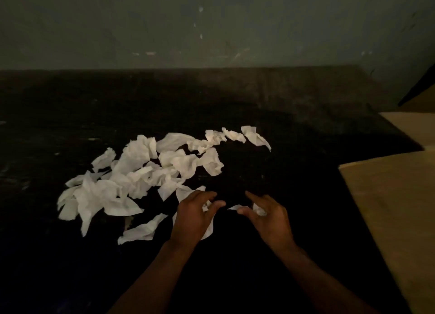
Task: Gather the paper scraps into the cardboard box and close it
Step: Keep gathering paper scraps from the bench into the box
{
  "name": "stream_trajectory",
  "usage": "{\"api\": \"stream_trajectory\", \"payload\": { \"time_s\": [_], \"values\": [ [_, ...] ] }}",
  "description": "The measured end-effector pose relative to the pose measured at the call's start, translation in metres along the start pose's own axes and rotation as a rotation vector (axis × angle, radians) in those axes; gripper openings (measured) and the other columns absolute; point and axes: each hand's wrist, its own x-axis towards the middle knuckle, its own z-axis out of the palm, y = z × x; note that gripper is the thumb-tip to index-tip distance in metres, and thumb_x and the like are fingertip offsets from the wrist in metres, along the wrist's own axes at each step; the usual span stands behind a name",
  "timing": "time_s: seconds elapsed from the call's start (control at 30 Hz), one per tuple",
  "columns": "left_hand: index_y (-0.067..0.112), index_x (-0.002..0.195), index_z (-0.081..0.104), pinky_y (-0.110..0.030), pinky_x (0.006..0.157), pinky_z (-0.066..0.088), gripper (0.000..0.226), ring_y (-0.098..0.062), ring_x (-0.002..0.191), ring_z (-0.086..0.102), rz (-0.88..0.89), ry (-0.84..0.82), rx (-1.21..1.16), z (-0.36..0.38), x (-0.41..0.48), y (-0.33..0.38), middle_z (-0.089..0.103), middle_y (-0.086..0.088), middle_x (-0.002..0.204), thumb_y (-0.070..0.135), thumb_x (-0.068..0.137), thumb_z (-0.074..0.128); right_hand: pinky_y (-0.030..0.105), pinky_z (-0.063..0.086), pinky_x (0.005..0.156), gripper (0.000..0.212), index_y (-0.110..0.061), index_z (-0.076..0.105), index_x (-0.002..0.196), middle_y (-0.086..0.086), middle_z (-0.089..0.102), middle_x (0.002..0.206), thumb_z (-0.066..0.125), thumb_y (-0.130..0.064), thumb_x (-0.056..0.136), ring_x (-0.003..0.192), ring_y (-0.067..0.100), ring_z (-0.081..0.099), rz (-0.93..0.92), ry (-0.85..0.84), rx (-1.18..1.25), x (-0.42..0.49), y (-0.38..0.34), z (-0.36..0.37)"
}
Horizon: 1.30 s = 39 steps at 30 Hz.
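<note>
Crumpled white paper scraps (141, 172), matt dark tabletop (235, 101), matt cardboard box (388, 196)

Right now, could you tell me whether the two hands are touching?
Apart. The head view shows dark table between the left hand and the right hand, each gripping paper scraps.

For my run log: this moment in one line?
gathering | left hand grips scrap | right hand grips scrap | pile on table | cardboard box at right

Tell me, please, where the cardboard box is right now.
The cardboard box sits at the right edge of the head view, to the right of the right hand, with the paper scraps heaped farther left on the dark table.
</note>
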Motion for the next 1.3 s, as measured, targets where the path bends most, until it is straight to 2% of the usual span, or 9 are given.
{"api": "stream_trajectory", "payload": {
  "time_s": [0.13,0.3,0.57,0.63,0.73,0.9,0.97,1.1,1.3],
  "values": [
    [0.013,0.097,0.073,0.003,0.080,0.034,0.030,0.004,0.089,0.054,0.055,0.073,-0.026,-0.028,-0.008,0.036,0.071,-0.001,0.094,0.030,0.073,0.079,0.022,0.043,0.096,0.053,-0.031,0.058,0.128,-0.003,0.055,0.127,0.075,-0.037,0.078,0.114,0.009,0.052,-0.110,0.017,0.012,-0.019,-0.024,-0.033],
    [0.014,0.100,0.072,-0.004,0.083,0.040,0.032,-0.002,0.090,0.061,0.206,0.140,-0.057,-0.057,-0.013,0.088,0.070,0.002,0.096,0.032,0.075,0.078,0.015,0.040,0.083,0.052,-0.032,0.056,0.129,-0.007,0.055,0.118,0.072,-0.039,0.080,0.102,0.004,0.052,-0.235,0.144,-0.014,-0.051,-0.058,-0.086],
    [0.011,0.099,0.073,-0.005,0.084,0.041,0.032,-0.005,0.090,0.063,0.354,0.178,-0.204,-0.046,-0.041,0.186,0.070,0.001,0.096,0.030,0.074,0.080,0.027,0.035,0.106,0.051,-0.035,0.057,0.129,0.000,0.055,0.132,0.068,-0.048,0.081,0.122,0.018,0.050,-0.181,0.294,-0.071,-0.118,-0.047,-0.179],
    [0.012,0.099,0.073,-0.004,0.083,0.040,0.031,-0.003,0.089,0.061,0.372,0.162,-0.238,-0.034,-0.048,0.215,0.070,0.001,0.096,0.029,0.073,0.080,0.033,0.043,0.099,0.048,-0.028,0.062,0.124,0.006,0.060,0.121,0.073,-0.040,0.079,0.112,0.023,0.056,-0.196,0.349,-0.026,-0.137,-0.034,-0.204],
    [0.011,0.098,0.074,-0.004,0.081,0.041,0.031,-0.002,0.087,0.061,0.422,0.146,-0.299,-0.012,-0.054,0.263,0.070,0.001,0.093,0.026,0.072,0.081,0.019,0.040,0.079,0.044,-0.022,0.068,0.118,0.000,0.063,0.099,0.077,-0.035,0.077,0.094,0.020,0.062,-0.249,0.497,-0.070,-0.162,-0.010,-0.246],
    [0.012,0.098,0.073,-0.014,0.078,0.048,0.029,-0.005,0.085,0.063,0.518,0.087,-0.351,0.040,-0.058,0.342,0.069,0.002,0.093,0.027,0.074,0.079,0.029,0.047,0.083,0.045,-0.028,0.065,0.121,0.002,0.065,0.107,0.073,-0.044,0.079,0.099,0.019,0.061,-0.199,0.603,-0.077,-0.183,0.042,-0.318],
    [0.012,0.099,0.073,-0.014,0.079,0.048,0.030,-0.007,0.086,0.063,0.531,0.071,-0.349,0.066,-0.059,0.373,0.069,0.001,0.096,0.028,0.075,0.079,0.022,0.041,0.077,0.044,-0.024,0.067,0.120,0.005,0.066,0.109,0.073,-0.041,0.079,0.098,0.021,0.062,-0.195,0.635,-0.101,-0.185,0.067,-0.348],
    [0.012,0.098,0.073,-0.006,0.078,0.042,0.029,-0.008,0.086,0.063,0.491,0.094,-0.370,0.127,-0.059,0.431,0.070,0.001,0.095,0.028,0.074,0.079,0.012,0.032,0.077,0.043,-0.017,0.070,0.115,0.012,0.065,0.117,0.076,-0.035,0.077,0.107,0.021,0.059,-0.186,0.677,-0.115,-0.181,0.114,-0.411],
    [0.019,0.115,0.064,-0.023,0.090,0.041,0.044,-0.016,0.107,0.056,0.204,-0.090,-0.180,0.214,-0.079,0.474,0.061,0.001,0.118,0.048,0.082,0.067,0.019,0.035,0.084,0.039,-0.016,0.069,0.115,-0.001,0.058,0.116,0.072,-0.037,0.082,0.103,0.006,0.048,-0.167,0.549,-0.128,-0.158,0.187,-0.466]
  ]
}}
